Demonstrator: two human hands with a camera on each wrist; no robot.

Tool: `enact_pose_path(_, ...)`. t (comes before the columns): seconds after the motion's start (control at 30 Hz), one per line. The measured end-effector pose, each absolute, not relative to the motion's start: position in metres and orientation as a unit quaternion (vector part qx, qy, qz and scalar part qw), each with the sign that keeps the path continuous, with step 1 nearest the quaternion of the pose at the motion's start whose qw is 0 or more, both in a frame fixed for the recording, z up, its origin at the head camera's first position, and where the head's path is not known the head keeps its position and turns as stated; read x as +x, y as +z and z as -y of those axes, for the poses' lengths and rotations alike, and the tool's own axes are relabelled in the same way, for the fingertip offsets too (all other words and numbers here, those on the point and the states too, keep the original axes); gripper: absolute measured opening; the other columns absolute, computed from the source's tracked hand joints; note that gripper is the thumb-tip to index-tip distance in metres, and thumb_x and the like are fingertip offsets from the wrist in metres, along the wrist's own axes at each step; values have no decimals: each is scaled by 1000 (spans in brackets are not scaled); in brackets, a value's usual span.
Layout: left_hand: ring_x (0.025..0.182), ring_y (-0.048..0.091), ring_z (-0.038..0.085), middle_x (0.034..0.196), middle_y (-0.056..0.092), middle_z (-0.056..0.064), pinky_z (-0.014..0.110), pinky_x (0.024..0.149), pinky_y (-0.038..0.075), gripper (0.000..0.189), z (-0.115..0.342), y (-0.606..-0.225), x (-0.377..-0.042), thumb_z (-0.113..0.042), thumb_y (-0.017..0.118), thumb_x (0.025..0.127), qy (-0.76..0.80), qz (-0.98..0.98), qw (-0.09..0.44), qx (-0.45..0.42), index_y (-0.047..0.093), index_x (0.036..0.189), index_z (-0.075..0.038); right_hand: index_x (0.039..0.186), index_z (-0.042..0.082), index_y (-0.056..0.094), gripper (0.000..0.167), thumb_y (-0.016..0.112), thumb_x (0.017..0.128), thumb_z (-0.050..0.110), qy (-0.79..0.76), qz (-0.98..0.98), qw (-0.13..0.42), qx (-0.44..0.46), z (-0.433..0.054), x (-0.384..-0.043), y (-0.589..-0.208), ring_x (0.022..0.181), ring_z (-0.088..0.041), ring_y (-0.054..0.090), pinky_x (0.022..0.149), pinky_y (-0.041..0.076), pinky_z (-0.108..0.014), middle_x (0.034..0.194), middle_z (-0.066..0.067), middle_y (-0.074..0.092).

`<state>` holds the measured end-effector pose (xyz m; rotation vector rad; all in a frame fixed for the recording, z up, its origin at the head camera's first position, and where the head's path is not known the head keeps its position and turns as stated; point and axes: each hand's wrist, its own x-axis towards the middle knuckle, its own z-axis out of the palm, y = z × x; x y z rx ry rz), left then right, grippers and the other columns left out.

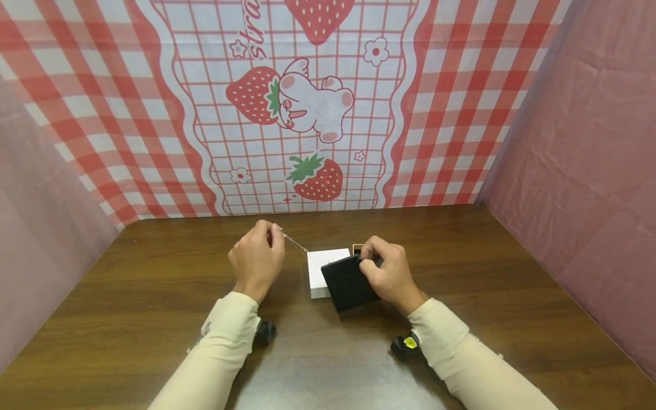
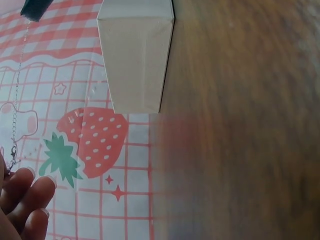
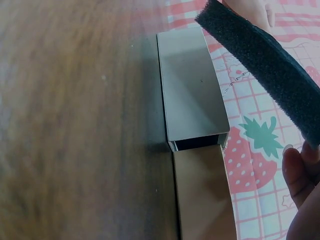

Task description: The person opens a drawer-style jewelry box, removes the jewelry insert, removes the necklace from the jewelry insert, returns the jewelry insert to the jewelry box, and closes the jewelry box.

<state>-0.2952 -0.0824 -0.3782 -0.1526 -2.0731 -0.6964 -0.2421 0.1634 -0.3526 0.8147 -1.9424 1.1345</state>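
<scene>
My left hand [image 1: 258, 259] pinches the clasp end of a thin silver necklace chain [image 1: 294, 242]. In the left wrist view the chain [image 2: 17, 90] runs up from the fingertips to the edge of a black foam pad [image 2: 36, 9]. My right hand [image 1: 389, 270] grips this pad [image 1: 351, 285] by its upper right corner, thumb on the near face, and holds it tilted. A white box [image 1: 316, 272] stands on the table behind the pad, which covers its right part. Beside it shows a gold-rimmed box [image 1: 357, 248], mostly hidden by the pad and the right hand.
The right wrist view shows the gold box's side [image 3: 205, 192] end to end with the white box [image 3: 192, 85]. Both stand on a brown wooden table [image 1: 154, 319]. A strawberry-print cloth [image 1: 200, 114] hangs behind the table, with a pink cloth [image 1: 579, 142] at the right.
</scene>
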Motion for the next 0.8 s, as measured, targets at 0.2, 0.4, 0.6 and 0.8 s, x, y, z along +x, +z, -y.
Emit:
enact_pose_path(0.2,52,60,30,65,63,2,46,44,40,21,84,-379,-296,-24,59,95,-286,842,454,-63,65,80,-10,68,4,54,17,56,63,-13,441,757,364,316,-164,-242,-353,50,-12,43,49,32,-19,57,-1,51)
enact_pose_path(0.4,53,61,34,67,64,4,48,45,40,21,87,-378,-296,-24,58,95,-282,844,454,-48,64,80,-11,67,4,53,18,56,63,-13,440,756,365,320,-164,-242,-353,51,-10,44,50,32,-18,58,-1,51)
enact_pose_path(0.6,57,62,37,68,65,5,51,46,40,21,93,-378,-297,-26,59,95,-279,848,450,-30,64,81,-11,67,4,52,19,56,63,-14,440,753,368,322,-164,-242,-353,52,-9,44,50,32,-17,59,-2,52)
enact_pose_path(0.8,58,63,40,70,67,6,52,47,40,22,96,-378,-297,-26,58,95,-281,849,446,-23,65,81,-11,67,4,52,19,57,63,-14,438,751,373,323,-164,-242,-353,52,-9,44,50,32,-17,59,-2,52)
